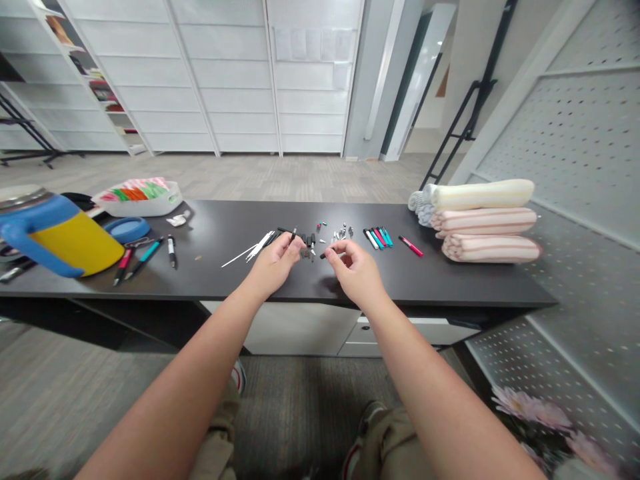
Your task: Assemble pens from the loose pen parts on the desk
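My left hand point(273, 263) pinches a slim black pen part point(293, 235) between thumb and fingers. My right hand point(353, 269) holds a short black pen piece point(326, 254) at its fingertips, a small gap away from the other hand. Between and beyond them, small pen parts point(311, 243) and little metal pieces point(343, 232) lie scattered on the dark tabletop point(225, 277). White streaky pen-like pieces point(257, 247) lie left of my left hand, blurred. A row of teal and white pens point(377, 238) and a red-and-black marker point(411, 246) lie to the right.
A blue-and-yellow insulated mug point(63, 237), a white tray of coloured items point(140, 199), scissors with blue handles point(123, 230) and several pens point(145, 258) stand at the table's left. Rolled striped towels point(483, 220) are stacked at the right. Perforated panels rise beyond.
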A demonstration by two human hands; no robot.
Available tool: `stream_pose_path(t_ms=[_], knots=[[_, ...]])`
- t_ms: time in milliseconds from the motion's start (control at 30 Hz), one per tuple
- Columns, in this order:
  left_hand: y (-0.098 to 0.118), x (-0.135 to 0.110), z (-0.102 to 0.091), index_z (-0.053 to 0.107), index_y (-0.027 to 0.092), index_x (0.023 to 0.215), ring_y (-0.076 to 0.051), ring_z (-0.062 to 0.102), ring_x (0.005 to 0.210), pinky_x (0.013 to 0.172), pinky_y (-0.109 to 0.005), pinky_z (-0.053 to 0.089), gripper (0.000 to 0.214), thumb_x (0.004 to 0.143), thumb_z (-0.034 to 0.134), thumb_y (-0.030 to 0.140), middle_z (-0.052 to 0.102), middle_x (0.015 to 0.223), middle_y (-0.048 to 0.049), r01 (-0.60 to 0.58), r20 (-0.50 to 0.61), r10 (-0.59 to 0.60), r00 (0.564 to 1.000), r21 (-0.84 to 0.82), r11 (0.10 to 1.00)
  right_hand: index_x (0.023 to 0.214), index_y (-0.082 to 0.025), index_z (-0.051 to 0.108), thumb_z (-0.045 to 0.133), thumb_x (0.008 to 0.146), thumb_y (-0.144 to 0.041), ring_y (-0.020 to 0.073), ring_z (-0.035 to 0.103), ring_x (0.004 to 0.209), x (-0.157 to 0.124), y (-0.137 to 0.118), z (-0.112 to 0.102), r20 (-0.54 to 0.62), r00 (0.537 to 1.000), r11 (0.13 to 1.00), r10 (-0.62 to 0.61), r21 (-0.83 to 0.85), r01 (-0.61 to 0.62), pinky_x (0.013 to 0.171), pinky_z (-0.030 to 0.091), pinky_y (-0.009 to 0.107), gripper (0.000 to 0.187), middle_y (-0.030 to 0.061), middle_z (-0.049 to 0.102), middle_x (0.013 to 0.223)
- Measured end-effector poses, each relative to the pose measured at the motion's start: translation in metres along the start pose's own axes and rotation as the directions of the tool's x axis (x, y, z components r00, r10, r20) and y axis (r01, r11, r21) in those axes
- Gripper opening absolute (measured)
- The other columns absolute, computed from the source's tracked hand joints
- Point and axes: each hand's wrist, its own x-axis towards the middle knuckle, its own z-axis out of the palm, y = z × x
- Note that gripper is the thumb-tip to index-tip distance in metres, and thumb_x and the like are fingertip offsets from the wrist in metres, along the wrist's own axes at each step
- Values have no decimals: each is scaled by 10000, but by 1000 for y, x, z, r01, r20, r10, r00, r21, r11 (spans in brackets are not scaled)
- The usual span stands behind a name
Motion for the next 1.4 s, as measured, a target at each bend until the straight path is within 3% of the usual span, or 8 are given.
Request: stream_pose_path(t_ms=[67,267,467,833,1133,1400], knots=[[-3,1,-2,567,236,1036,-143,413,557,576,-277,377,450,1089,322,610,425,640,53,23,22,-22,1000,-49,999,1023,-222,708,669,970,-520,161,614,611,1,3,0,-15,999,998,35,53,-34,588,464,288,306,21,728,829],[3,1,1,658,224,989,-187,638,911,830,-309,446,352,1098,419,459,697,961,-15,-149,145,110,983,295,944,1083,-214,703,710,949,-541,120,586,564,5,11,0,-57,995,961,84,270,-66,521,469,255,353,23,724,904],[4,0,6,653,212,951,-202,655,885,802,-316,430,345,1096,427,428,720,938,-27,-135,155,83,985,367,920,1079,-224,706,739,938,-543,92,544,540,5,12,-2,-152,983,916,106,399,-37,477,432,234,351,13,707,927],[4,-3,10,573,221,829,-187,584,738,675,-293,334,348,1082,452,426,654,796,-15,-168,196,79,977,492,854,1130,-239,713,742,940,-507,114,554,582,2,12,0,-77,996,964,38,266,-16,517,475,254,330,26,696,967],[5,-3,9,565,223,824,-186,582,728,672,-298,332,364,1082,447,452,651,791,-12,-151,193,60,979,497,855,1117,-229,713,752,938,-511,96,513,575,3,11,-1,-179,981,939,80,345,-14,487,447,231,336,20,667,970],[5,-3,10,566,226,822,-191,585,725,668,-304,323,365,1077,446,458,634,764,-13,-141,198,47,979,493,858,1104,-236,704,749,944,-501,90,507,557,4,12,-1,-156,985,932,76,363,-14,471,417,232,313,15,673,974]])
